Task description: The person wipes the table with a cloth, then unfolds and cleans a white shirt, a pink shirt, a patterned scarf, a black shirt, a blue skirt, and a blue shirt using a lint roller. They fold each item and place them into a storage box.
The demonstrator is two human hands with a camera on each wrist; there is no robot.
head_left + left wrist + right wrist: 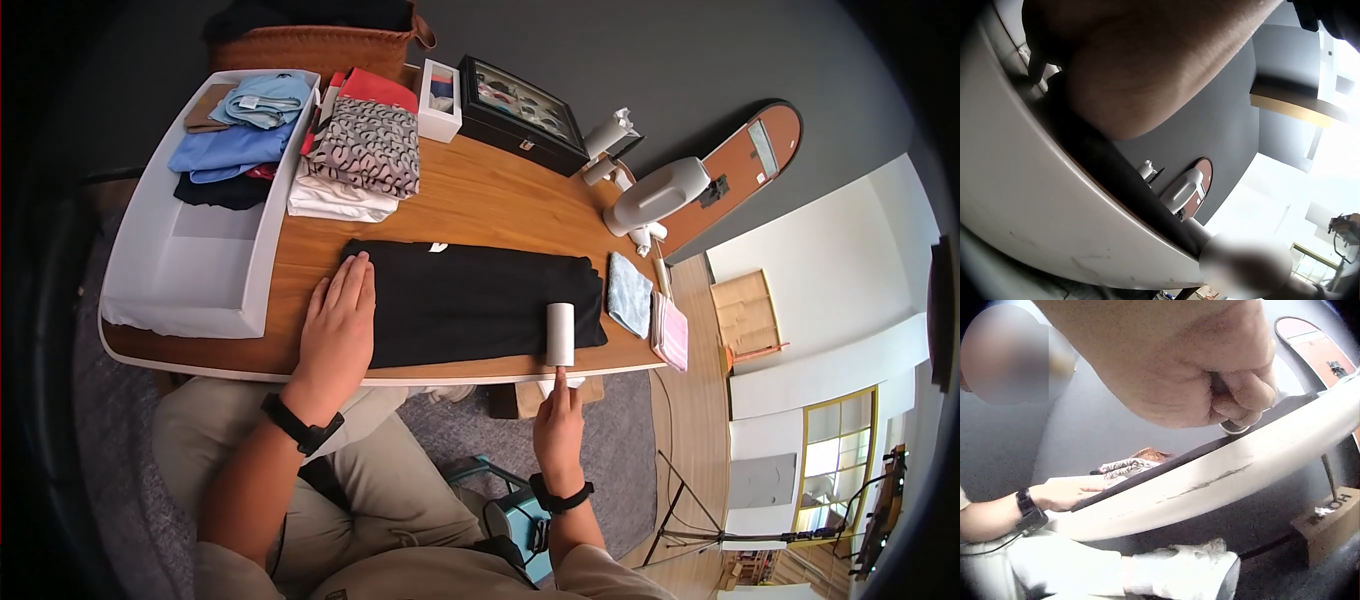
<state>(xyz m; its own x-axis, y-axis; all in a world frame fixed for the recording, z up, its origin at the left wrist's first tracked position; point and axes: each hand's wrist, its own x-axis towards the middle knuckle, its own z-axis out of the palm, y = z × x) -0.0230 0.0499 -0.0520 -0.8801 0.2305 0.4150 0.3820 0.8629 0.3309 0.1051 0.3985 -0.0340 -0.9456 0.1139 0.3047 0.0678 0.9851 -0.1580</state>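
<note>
A folded black garment [460, 300] lies flat on the wooden table. The left hand [338, 325] rests on its left end with fingers extended, palm down. In the head view the right hand [559, 435] grips the handle of a white lint roller [561, 335], its index finger pointing along toward the roller, which lies on the garment's right part. The right wrist view shows the right hand [1210, 375] with fingers curled round the handle. The left wrist view shows the left hand [1129, 69] close up over the dark cloth, its fingers mostly hidden.
A white box [120, 270] with folded clothes stands at the left, beside stacked clothes [365, 140]. Behind are a black display case [520, 115], a white bottle [655, 195] and a mirror [765, 155]. Small blue [629, 293] and pink [670, 332] cloths lie at the right edge.
</note>
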